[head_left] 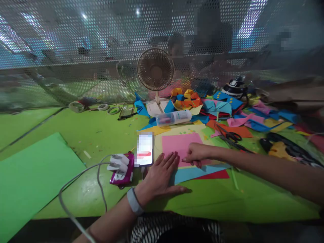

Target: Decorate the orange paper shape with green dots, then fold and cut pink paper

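A pink sheet of paper (181, 143) lies on pale yellow paper at the middle of the green table. Blue paper (194, 172) and a strip of red paper (217, 174) stick out below it. My left hand (162, 175) rests flat with fingers spread, its fingertips on the pink sheet's lower left edge. On the same sheet, my right hand (196, 154) is curled, with its index finger touching the paper; whether it grips anything is hidden. Just left of the sheet lies a lit phone (144, 149) with a cable plugged into its lower end.
A purple power strip (129, 172) with white plugs and cables sits left of the phone. Behind are a fan (155, 69), a plastic bottle (174, 117) and folded papers. Scissors (229, 135) lie to the right. A large green sheet (37, 179) covers the left side.
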The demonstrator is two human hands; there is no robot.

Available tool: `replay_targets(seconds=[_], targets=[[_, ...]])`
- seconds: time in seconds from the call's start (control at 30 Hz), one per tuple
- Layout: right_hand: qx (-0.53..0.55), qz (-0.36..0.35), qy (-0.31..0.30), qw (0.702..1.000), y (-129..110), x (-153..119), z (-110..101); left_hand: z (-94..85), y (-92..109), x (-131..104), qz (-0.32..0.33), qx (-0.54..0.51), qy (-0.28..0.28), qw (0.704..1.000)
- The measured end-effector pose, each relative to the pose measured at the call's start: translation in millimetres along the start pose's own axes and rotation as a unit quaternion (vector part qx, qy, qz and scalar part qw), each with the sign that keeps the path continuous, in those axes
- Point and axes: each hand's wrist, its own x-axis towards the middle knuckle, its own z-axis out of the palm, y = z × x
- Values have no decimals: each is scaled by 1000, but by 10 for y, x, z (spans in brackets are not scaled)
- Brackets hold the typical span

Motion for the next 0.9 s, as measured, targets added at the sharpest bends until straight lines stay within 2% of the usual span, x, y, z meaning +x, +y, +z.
replay_targets(seconds=[0.17, 0.37, 0.47, 0.6, 0.7, 0.77, 0.83, 0.9], targets=[[4, 26, 4, 1000, 201, -103, -114, -41, 21, 1, -4, 6, -7, 1000], [16, 51, 25, 998, 532, -358, -291, -76, 30, 19, -4, 20, -13, 1000], [21, 56, 33, 998, 622, -480, -409, -68, 15, 21, 1, 24, -13, 1000], [30, 30, 55, 998, 534, -518, -495, -76, -18, 42, 8, 27, -8, 1000], [34, -4, 48, 998, 395, -407, -435, -168, -4, 121, 1, 28, -5, 1000], [38, -13, 28, 999, 340, -296, -361, -265, 38, 212, -13, 19, 19, 1000], [42, -12, 7, 999, 334, -195, -296, -359, 95, 327, -55, -3, 43, 998], [45, -9, -12, 999, 360, -131, -256, -420, 141, 455, -131, -53, 64, 988]])
